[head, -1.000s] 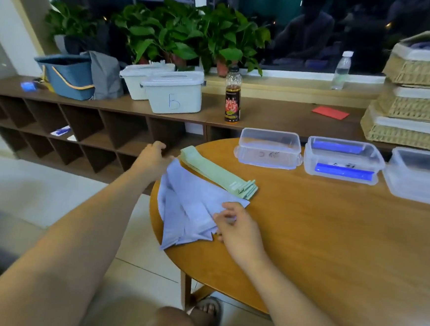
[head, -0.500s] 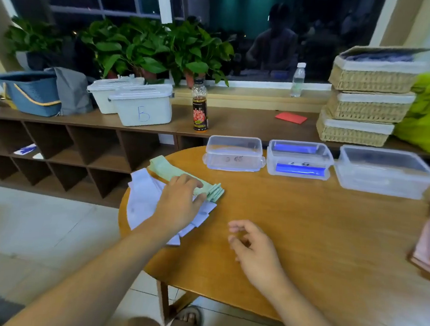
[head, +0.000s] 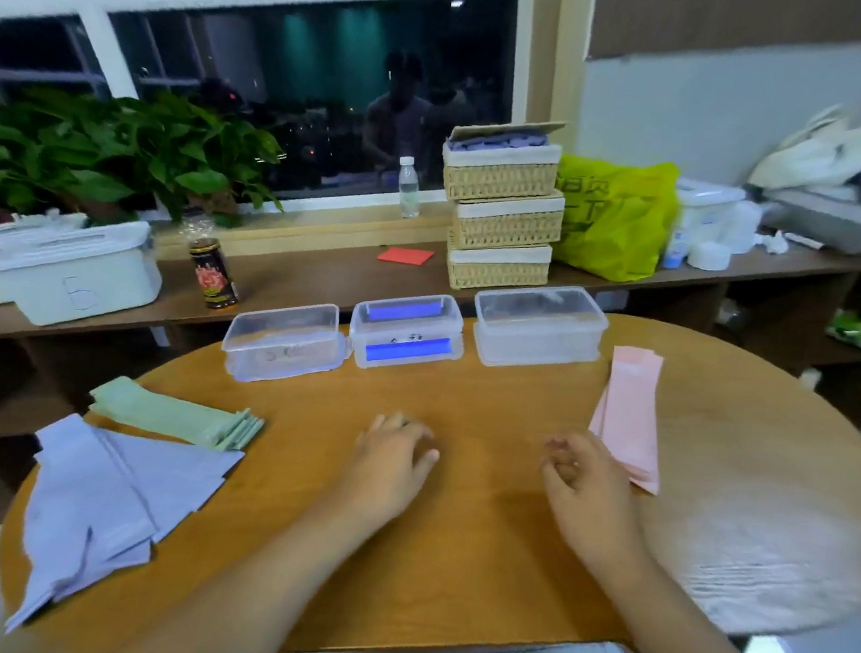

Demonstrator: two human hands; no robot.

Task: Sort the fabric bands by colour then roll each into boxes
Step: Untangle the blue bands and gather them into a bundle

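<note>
Green bands (head: pixel 174 414) and lilac bands (head: pixel 107 486) lie near left, pink bands (head: pixel 627 419) right, so sorting seems done; the empty, relaxed left hand (head: pixel 392 460) and right hand (head: pixel 583 490) should next roll one for the far boxes (head: pixel 281 361).

We see pale lavender fabric bands (head: pixel 95 495), mint-green fabric bands (head: pixel 174 414) and soft pink fabric bands (head: pixel 627 419) on the honey-brown, fine-grained round wooden table (head: pixel 477 562). The middle clear plastic box (head: pixel 407 332) shows bright blue strips; behind it we see tan woven straw baskets (head: pixel 501 223) lined white, a lime-green plastic bag (head: pixel 612 222) and a red card (head: pixel 405 256).
</note>
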